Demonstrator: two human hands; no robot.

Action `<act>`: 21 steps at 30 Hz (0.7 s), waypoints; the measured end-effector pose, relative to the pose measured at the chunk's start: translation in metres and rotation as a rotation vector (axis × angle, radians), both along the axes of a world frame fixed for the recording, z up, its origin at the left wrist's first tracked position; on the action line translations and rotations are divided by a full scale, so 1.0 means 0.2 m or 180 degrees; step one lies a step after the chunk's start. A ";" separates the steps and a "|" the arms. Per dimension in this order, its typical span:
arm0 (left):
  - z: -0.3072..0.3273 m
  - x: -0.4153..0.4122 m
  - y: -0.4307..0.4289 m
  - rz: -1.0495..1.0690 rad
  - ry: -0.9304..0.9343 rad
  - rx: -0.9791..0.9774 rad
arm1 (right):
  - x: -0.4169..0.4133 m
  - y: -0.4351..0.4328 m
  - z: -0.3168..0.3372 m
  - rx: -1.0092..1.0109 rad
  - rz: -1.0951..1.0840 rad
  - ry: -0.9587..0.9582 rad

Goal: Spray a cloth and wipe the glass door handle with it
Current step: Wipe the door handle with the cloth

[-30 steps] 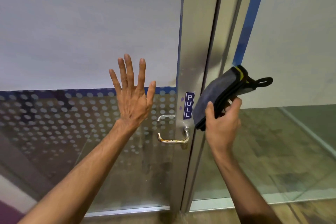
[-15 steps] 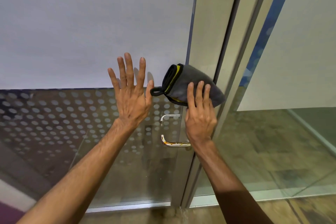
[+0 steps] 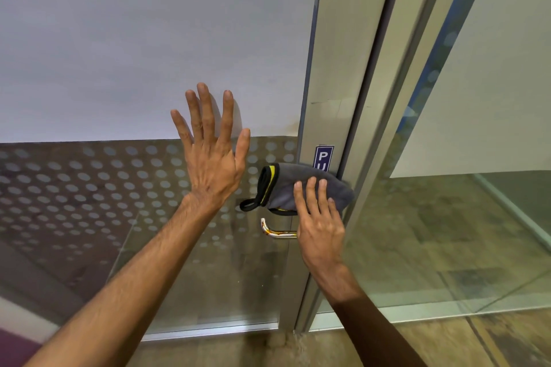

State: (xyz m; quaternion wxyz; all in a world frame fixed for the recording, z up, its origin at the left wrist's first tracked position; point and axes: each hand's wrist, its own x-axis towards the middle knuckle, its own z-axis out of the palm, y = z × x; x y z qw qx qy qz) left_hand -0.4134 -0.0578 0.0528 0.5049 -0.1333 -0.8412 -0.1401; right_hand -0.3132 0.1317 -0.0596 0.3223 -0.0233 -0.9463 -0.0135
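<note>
A folded grey cloth [image 3: 293, 188] with yellow-black edging and a black loop is pressed against the metal door stile just above the handle. My right hand [image 3: 320, 228] lies flat on the cloth, fingers on top of it, and hides the handle's right end. The chrome lever handle [image 3: 275, 231] sticks out to the left just below the cloth. My left hand [image 3: 213, 158] is spread flat on the glass door [image 3: 119, 202], left of the cloth, holding nothing. No spray bottle is in view.
A blue PULL sticker [image 3: 323, 158] on the aluminium door stile [image 3: 331, 68] is half covered by the cloth. The glass has a frosted upper panel and a dotted band. A fixed glass panel [image 3: 462, 232] stands to the right, brown floor below.
My right hand has carried the cloth from the right of the frame over to the stile, then down to just above the handle. The left hand has stayed flat on the glass.
</note>
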 end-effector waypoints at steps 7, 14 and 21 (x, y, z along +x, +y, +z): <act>-0.01 0.02 0.03 0.0003 -0.0031 0.0039 | 0.07 -0.02 0.01 0.0128 -0.0048 -0.1327; 0.00 0.04 0.03 0.0063 -0.0095 0.0015 | 0.18 0.06 0.15 -0.1320 0.0439 -0.0789; -0.02 0.04 0.02 0.0040 -0.0117 0.0055 | 0.37 0.21 0.43 -0.4720 0.1263 -0.0255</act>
